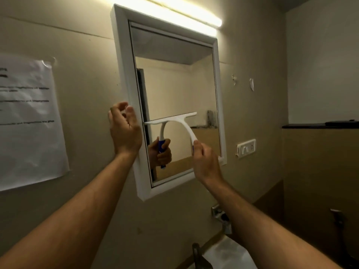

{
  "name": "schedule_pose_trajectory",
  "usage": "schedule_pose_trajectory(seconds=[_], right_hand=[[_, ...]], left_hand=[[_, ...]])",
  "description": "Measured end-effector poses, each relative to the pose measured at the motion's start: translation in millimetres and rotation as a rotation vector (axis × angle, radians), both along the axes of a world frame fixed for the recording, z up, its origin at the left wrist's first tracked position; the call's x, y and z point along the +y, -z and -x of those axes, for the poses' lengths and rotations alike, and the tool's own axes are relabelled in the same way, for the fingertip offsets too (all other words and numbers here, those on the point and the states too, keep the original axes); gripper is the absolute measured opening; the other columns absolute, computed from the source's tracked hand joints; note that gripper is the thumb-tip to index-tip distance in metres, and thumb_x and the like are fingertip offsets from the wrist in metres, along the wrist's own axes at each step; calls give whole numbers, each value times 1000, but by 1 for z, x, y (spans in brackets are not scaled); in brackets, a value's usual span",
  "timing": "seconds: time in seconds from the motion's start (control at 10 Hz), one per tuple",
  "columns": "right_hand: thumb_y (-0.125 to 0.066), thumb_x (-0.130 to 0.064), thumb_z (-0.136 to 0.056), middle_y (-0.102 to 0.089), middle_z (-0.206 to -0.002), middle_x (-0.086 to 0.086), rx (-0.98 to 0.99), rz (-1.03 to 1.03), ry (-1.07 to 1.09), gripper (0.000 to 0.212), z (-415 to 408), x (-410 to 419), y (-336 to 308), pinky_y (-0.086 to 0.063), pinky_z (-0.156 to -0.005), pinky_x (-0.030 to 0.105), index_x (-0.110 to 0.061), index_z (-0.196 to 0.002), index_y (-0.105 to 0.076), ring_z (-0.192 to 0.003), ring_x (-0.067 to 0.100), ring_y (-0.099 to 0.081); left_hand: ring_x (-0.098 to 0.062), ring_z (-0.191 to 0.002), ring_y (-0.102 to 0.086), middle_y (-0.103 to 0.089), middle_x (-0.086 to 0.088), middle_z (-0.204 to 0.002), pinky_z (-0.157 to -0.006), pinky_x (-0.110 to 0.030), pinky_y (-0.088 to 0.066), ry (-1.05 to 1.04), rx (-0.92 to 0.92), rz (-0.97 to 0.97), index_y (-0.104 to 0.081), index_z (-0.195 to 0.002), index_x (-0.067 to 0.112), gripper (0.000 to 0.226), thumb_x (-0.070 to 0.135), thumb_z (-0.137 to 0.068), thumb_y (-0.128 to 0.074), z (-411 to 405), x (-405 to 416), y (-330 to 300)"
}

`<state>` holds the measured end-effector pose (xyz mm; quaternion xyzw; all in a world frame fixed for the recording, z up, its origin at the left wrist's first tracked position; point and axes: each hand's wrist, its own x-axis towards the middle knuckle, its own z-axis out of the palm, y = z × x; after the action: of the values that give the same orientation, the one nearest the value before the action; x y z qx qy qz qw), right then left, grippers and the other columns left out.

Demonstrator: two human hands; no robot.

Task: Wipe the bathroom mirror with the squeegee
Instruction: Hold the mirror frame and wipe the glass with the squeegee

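My right hand grips handle of white plastic squeegee with blue grip; blade lies across glass of white-framed rectangular bathroom mirror, at 10 o'clock from hand, spanning lower half of glass. My left hand at mirror frame's left edge, 9 o'clock from blade, fingers loosely curled, holding nothing I can see. Lit tube light at 12 o'clock above mirror. White paper notice on wall at 9 o'clock. White switch plate at 3 o'clock.
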<state>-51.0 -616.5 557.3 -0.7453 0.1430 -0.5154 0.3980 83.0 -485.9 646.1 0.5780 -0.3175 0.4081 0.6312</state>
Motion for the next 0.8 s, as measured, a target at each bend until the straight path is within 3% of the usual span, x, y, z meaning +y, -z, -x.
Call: schedule_pose_trajectory(seconds=[0.1, 0.3, 0.4, 0.5, 0.6, 0.7, 0.8], right_hand=[[-29, -52, -101, -54, -73, -1, -78, -29, 62, 43, -6, -1, -60, -39, -56, 31, -18, -97, -56, -63, 17, -50], [-31, -35, -103, -56, -78, 3, -197, 4, -72, 27, -17, 5, -161, -41, -55, 33, -15, -108, -48, -63, 16, -51], [-28, -38, -103, -51, -74, 2, -217, 56, -79, 23, -30, 2, -148, -41, -55, 35, -23, -103, -45, -61, 16, -48], [-28, -41, -104, -49, -72, 3, -220, 67, -88, 22, -43, -5, -96, -42, -57, 38, -32, -98, -47, -62, 19, -47], [-32, -39, -104, -49, -72, 2, -269, 36, -91, 20, -47, -6, -69, -44, -60, 38, -36, -96, -51, -65, 21, -48], [-35, -39, -103, -51, -72, 3, -356, 48, -78, 20, -46, -7, -96, -43, -58, 36, -33, -98, -54, -64, 21, -48], [-36, -41, -103, -53, -74, 4, -436, 20, -94, 24, -44, -7, -141, -41, -52, 29, -28, -111, -55, -60, 17, -48]], left_hand=[[-10, -90, -46, -48, -12, -120, -55, 2, -29, -30, -24, -11, -44, -124, 8, 32, 30, -101, -37, 1, -3, -56], [-10, -87, -46, -52, -16, -119, -53, -1, -36, -9, -71, 80, -40, -126, 5, 31, 24, -102, -32, -11, -15, -131], [-13, -88, -51, -54, -16, -116, -57, -8, -34, -37, -87, 113, -37, -129, 8, 34, 28, -103, -31, -30, -26, -129], [-14, -83, -55, -55, -15, -113, -55, -10, -36, -8, -129, 170, -38, -127, 12, 31, 29, -102, -30, -30, -25, -130], [-7, -73, -53, -53, -8, -105, -51, -9, -36, 2, -121, 164, -39, -124, 14, 29, 31, -102, -31, -47, -37, -129], [-17, -66, -61, -50, -7, -110, -40, -22, -45, -21, 44, -82, -31, -105, 29, 28, 52, -95, -42, -103, -73, -121], [-17, -83, -60, -54, -5, -110, -62, -31, -52, 101, 95, 43, -31, -102, 39, 8, 40, -95, -36, -99, -71, -130]])
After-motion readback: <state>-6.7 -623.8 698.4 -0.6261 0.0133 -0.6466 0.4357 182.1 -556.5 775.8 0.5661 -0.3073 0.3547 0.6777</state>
